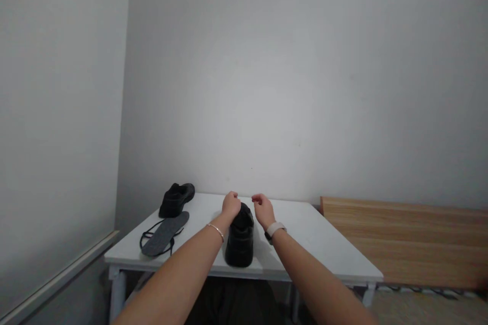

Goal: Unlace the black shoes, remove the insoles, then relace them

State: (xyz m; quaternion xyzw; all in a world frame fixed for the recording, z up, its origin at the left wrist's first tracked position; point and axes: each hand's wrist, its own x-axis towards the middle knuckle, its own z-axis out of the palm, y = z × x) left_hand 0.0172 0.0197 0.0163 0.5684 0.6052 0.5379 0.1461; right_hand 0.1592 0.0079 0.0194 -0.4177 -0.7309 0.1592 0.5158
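Note:
A black shoe [240,244] stands upright near the table's front edge, its heel toward me and its opening facing up. My left hand [231,205] is at the shoe's upper left side, fingers curled together. My right hand [264,209] is raised just right of the shoe's front part, its fingers bent inward as in a pinch. Whatever either hand holds, perhaps something thin, is too small to make out. The shoe's toe is mostly hidden behind its collar and my left hand.
Left on the white table [305,233] lies a grey insole [163,233] with black shoelaces [146,236] around and under it. Behind it is a second black shoe [173,200]. Walls border the table at the back and left. A wooden panel [400,244] stands to the right.

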